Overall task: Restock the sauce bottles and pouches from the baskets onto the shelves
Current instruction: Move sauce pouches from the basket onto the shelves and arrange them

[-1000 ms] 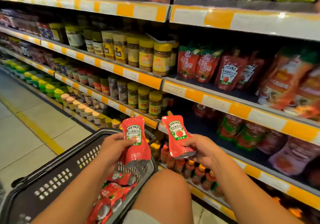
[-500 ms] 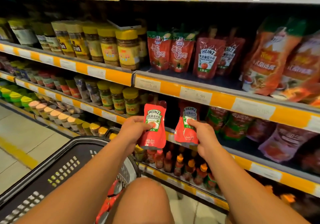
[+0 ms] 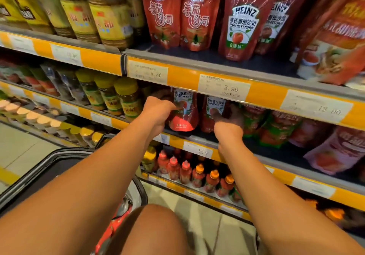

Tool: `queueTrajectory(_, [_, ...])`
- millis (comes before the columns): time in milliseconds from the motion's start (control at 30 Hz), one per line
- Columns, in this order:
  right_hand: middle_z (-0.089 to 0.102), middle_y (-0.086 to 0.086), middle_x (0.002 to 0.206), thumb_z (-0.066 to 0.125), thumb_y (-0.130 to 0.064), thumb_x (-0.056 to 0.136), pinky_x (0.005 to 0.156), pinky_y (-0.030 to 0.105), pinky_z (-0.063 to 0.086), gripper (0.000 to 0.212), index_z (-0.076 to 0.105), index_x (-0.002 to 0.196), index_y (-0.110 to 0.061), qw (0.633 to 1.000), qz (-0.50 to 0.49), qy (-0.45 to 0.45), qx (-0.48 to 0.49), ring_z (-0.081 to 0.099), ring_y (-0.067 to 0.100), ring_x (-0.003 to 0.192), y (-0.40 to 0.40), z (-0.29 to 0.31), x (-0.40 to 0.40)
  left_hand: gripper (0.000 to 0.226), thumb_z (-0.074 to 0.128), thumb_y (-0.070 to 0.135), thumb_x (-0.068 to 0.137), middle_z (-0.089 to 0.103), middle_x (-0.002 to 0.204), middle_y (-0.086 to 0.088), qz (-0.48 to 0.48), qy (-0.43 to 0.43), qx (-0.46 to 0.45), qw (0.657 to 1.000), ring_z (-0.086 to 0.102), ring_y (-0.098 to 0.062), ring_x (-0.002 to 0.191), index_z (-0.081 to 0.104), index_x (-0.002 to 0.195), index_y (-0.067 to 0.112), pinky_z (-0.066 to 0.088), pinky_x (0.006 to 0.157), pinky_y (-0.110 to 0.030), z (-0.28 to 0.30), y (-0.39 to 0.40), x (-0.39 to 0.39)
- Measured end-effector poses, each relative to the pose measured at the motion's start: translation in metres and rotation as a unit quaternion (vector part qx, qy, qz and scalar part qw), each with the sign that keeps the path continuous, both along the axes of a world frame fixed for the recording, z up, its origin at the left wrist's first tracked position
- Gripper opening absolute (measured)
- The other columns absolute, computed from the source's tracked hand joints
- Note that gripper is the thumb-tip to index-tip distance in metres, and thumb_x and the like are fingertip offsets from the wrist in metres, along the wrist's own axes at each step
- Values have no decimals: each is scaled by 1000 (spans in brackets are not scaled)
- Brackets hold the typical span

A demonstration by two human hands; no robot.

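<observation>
Heinz ketchup pouches and price tags carried the readable text.

The upright pouch on the upper shelf (image 3: pixel 240 21) read "HEINZ", "TOMATO KETCHUP" and "0", with Chinese characters between. The pouch in the left hand (image 3: pixel 184 110) showed "TOMATO KETCHUP" under Chinese characters; the lettering on the pouch in the right hand (image 3: pixel 214 109) was Chinese only. Two red pouches at the upper left (image 3: pixel 165 18) bore large white Chinese characters. Price tags on the upper shelf edge read "5.50" (image 3: pixel 147 74), "5.90" (image 3: pixel 224 88) and "12.00" (image 3: pixel 316 106); other tags were blurred.
</observation>
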State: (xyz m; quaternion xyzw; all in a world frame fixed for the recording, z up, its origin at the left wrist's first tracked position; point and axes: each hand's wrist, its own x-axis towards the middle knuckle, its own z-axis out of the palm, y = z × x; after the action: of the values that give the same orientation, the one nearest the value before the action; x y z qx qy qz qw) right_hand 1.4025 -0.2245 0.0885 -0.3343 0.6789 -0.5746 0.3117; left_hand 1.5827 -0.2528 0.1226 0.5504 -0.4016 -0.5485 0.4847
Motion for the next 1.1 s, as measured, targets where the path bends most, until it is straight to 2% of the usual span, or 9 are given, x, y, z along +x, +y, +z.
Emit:
queueTrajectory(133, [56,3,150,79,-24,91,116,46,42,60,55,146,-17,999,8,39,-11,50,26,140,-8,-9,2,51,84,-9,74,77,112,-8,1,11,-45,999,75,-26,102,70,120,7,61,88,-48,-13,-8,-14])
queueTrajectory(267, [55,4,151,76,-26,94,113,34,38,59,54,147,-15,997,20,76,-10,48,25,141,-10,-12,0,57,82,-13,74,73,121,-11,0,-2,-76,997,71,-25,112,65,126,2,58,96,-47,-31,-12,-19])
queueTrajectory(433, [63,7,142,69,-16,98,97,22,37,45,58,141,-12,985,49,166,16,57,27,131,0,-12,-6,45,84,-5,77,77,106,7,-12,-39,-110,993,73,-8,99,68,111,19,61,81,-30,-50,-10,-13])
queueTrajectory(633, [66,12,130,60,-13,100,84,27,44,30,60,130,-11,939,95,309,120,63,32,113,10,5,-16,44,82,3,83,73,109,8,-67,-149,-143,976,70,-4,101,66,120,21,57,79,-20,-55,-8,-5])
queueTrajectory(733, [67,12,120,58,-28,103,74,30,40,25,62,123,-14,894,110,394,185,58,28,92,20,14,-20,50,84,12,83,72,112,2,-58,-216,-140,965,68,-14,104,64,128,17,56,86,-30,-56,-9,1])
queueTrajectory(867, [67,9,120,57,-51,100,74,35,43,41,60,129,-22,854,97,475,192,64,37,107,31,25,-26,50,86,28,82,70,102,8,-51,-267,-149,951,66,-11,92,65,127,19,53,73,-24,-59,-11,6])
queueTrajectory(933, [69,8,119,60,-51,98,77,36,49,43,60,131,-22,865,98,457,181,66,36,106,30,23,-27,52,86,33,82,70,102,4,-57,-286,-152,944,65,-14,85,65,128,22,52,70,-27,-61,-12,9])
queueTrajectory(1000, [72,10,116,64,-43,98,78,39,58,45,56,138,-21,922,111,337,153,72,34,98,27,18,-23,51,85,33,83,70,103,4,-64,-290,-155,942,62,-10,78,65,129,23,48,67,-25,-62,-13,11])
queueTrajectory(1100, [76,12,102,65,-24,101,47,26,54,50,45,147,-19,981,98,133,98,73,20,61,24,5,-12,48,84,31,84,70,102,7,-72,-279,-160,944,64,-8,79,65,128,24,49,70,-26,-65,-17,11])
